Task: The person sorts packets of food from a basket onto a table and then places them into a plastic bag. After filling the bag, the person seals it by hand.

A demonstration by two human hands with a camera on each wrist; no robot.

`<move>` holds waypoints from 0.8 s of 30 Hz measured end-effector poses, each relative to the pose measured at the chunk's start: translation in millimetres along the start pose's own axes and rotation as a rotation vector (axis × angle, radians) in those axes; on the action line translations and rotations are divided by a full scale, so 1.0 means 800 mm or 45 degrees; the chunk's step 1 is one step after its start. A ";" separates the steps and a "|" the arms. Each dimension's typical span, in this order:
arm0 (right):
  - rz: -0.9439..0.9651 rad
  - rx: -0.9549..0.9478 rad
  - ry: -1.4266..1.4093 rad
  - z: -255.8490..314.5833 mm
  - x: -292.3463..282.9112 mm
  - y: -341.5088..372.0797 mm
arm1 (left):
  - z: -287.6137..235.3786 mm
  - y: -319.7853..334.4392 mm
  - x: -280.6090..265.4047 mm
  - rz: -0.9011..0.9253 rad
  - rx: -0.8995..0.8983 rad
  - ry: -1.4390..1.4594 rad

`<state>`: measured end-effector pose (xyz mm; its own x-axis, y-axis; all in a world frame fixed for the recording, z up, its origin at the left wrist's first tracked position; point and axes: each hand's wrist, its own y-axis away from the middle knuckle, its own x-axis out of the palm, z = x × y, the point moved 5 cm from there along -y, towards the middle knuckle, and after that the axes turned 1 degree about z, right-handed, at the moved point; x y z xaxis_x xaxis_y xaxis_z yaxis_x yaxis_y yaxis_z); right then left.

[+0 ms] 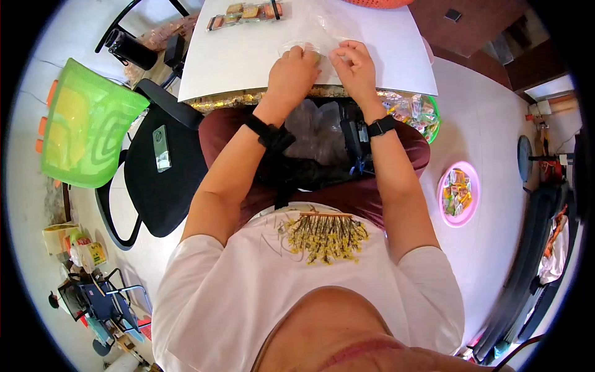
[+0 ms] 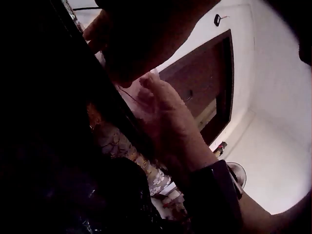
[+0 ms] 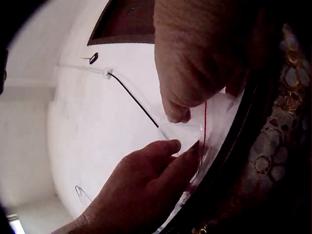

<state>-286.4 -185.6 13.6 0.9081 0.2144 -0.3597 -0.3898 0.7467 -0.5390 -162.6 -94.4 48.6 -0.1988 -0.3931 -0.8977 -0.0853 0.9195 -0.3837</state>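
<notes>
Both hands are at a clear plastic bag (image 1: 325,23) on the white table, close to its near edge. My left hand (image 1: 294,75), back up, pinches the bag's near left part with bent fingers. Opposite it, my right hand (image 1: 357,69) grips the bag's right side between thumb and curled fingers. A red line (image 3: 205,124) runs along the bag between the hands in the right wrist view. The left wrist view is dark, with the right hand (image 2: 168,109) beyond the left one. To the far left lie several small wrapped snacks (image 1: 250,12) in clear packets.
An orange-red basket (image 1: 378,2) stands at the table's far edge. Right of my legs, a green-rimmed basin (image 1: 436,118) and a pink basin (image 1: 442,198) hold packets. A black chair seat (image 1: 152,198) with a phone (image 1: 162,149) on it is at left.
</notes>
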 end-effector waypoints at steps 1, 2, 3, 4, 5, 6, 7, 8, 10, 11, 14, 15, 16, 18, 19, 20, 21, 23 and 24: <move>0.019 0.024 0.021 0.001 0.000 0.001 | -0.002 -0.003 0.003 0.022 0.015 -0.014; 0.039 0.049 0.044 0.002 0.000 0.001 | -0.004 -0.005 0.007 -0.031 0.099 -0.038; 0.044 0.038 0.056 0.005 0.000 0.001 | -0.005 -0.008 0.015 -0.084 0.183 -0.062; 0.049 0.027 0.070 0.007 0.000 0.001 | -0.005 -0.011 0.020 -0.138 0.269 -0.085; 0.055 0.018 0.084 0.009 0.001 0.001 | -0.005 -0.015 0.024 -0.086 0.289 -0.100; 0.060 0.041 0.039 0.008 0.001 0.001 | -0.003 -0.019 0.027 -0.035 0.308 -0.114; 0.067 0.064 -0.005 0.006 0.002 0.001 | -0.001 -0.022 0.031 0.017 0.326 -0.128; 0.074 0.087 -0.050 0.005 0.003 0.002 | 0.001 -0.027 0.034 0.033 0.368 -0.130; 0.056 0.061 -0.011 0.006 0.003 0.001 | 0.009 -0.039 0.045 0.066 0.452 -0.135; 0.047 0.048 0.008 0.006 0.003 0.001 | 0.014 -0.047 0.052 0.096 0.423 -0.130; 0.042 0.076 -0.005 0.005 0.003 0.003 | 0.019 -0.069 0.063 0.123 0.370 -0.154; 0.044 0.096 -0.006 0.005 0.003 0.003 | 0.018 -0.075 0.059 0.091 0.373 -0.188; 0.047 0.117 -0.007 0.006 0.003 0.003 | 0.017 -0.080 0.055 0.060 0.376 -0.223; 0.050 0.142 -0.018 0.005 0.003 0.004 | 0.023 -0.096 0.066 0.012 0.348 -0.202; 0.047 0.146 -0.030 0.003 0.004 0.004 | 0.027 -0.101 0.070 -0.013 0.335 -0.192; 0.045 0.149 -0.042 0.001 0.004 0.005 | 0.026 -0.102 0.069 -0.011 0.362 -0.198; 0.042 0.145 -0.043 -0.001 0.004 0.004 | 0.026 -0.103 0.068 -0.008 0.389 -0.205; 0.036 0.134 -0.046 -0.003 0.004 0.003 | 0.025 -0.104 0.063 0.066 0.326 -0.226; 0.043 0.144 -0.054 -0.003 0.004 0.003 | 0.022 -0.101 0.054 0.136 0.236 -0.241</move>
<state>-284.7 -184.7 9.2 0.9014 0.2651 -0.3423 -0.4024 0.8046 -0.4367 -147.3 -185.8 37.0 -0.0101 -0.3031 -0.9529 0.1099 0.9468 -0.3024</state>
